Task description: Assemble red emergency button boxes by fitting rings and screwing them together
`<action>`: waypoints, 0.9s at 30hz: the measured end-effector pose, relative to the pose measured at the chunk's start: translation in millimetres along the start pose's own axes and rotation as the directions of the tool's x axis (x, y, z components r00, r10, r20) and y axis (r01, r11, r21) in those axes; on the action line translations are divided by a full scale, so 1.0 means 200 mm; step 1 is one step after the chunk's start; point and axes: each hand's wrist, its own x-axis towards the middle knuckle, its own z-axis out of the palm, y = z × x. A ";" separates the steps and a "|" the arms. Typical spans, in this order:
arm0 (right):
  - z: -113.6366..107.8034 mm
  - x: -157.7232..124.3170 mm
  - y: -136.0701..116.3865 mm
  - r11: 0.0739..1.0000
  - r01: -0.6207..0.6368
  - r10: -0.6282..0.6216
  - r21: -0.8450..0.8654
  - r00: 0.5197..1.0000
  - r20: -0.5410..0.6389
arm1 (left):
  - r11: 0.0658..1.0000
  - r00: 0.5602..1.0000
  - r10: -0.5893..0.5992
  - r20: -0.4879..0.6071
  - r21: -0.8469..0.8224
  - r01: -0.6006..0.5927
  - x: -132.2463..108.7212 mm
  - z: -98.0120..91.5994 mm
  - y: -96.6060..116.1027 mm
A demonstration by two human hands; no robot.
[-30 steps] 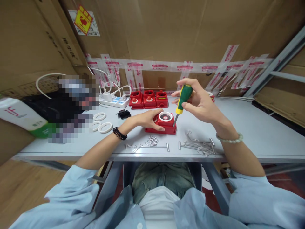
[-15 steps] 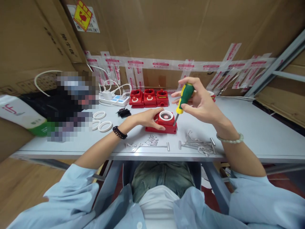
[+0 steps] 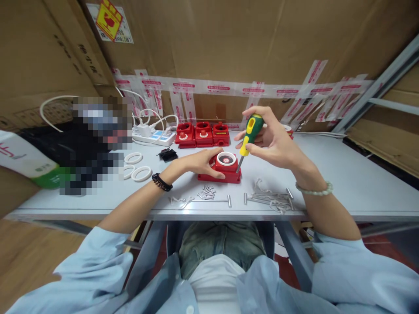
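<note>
Left fingers (image 3: 214, 151) clasp one red box (image 3: 229, 178); right fingers (image 3: 262, 110) pinch one metal-shafted screwdriver (image 3: 252, 132). Three smooth, round rings (image 3: 142, 179) lie left of the box.

Cardboard (image 3: 209, 43) — taped — stands behind a power strip (image 3: 166, 140).

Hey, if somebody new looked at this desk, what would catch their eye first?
Probably the green and yellow screwdriver in the right hand, its tip at the right end of the red box held by the left hand. Behind, three red boxes stand in a row beside the power strip. The yellow label at upper left stands out too.
</note>
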 end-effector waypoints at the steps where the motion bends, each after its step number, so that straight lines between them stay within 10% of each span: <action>1: 0.01 0.00 0.00 1.000 -0.004 0.004 -0.012 1.000 -0.017 | 1.000 1.000 0.008 -0.002 0.003 -0.008 0.00 0.00 0.00; 7: 0.06 0.02 0.01 0.976 -0.059 0.008 -0.207 0.971 -0.238 | 1.000 1.000 0.013 0.004 0.028 -0.013 0.00 0.00 -0.02; 13: -0.02 0.01 0.00 0.998 0.003 -0.005 0.070 0.999 0.034 | 0.999 1.000 0.025 0.005 0.030 -0.025 0.00 0.00 -0.01; 21: 0.06 0.03 -0.01 0.984 -0.003 -0.041 -0.178 0.969 -0.244 | 1.000 1.000 0.014 0.007 0.017 -0.014 0.00 0.00 -0.01; 27: -0.04 0.01 0.01 0.987 0.007 -0.024 0.160 0.995 0.100 | 0.999 1.000 0.027 0.010 0.032 -0.028 0.01 0.00 -0.01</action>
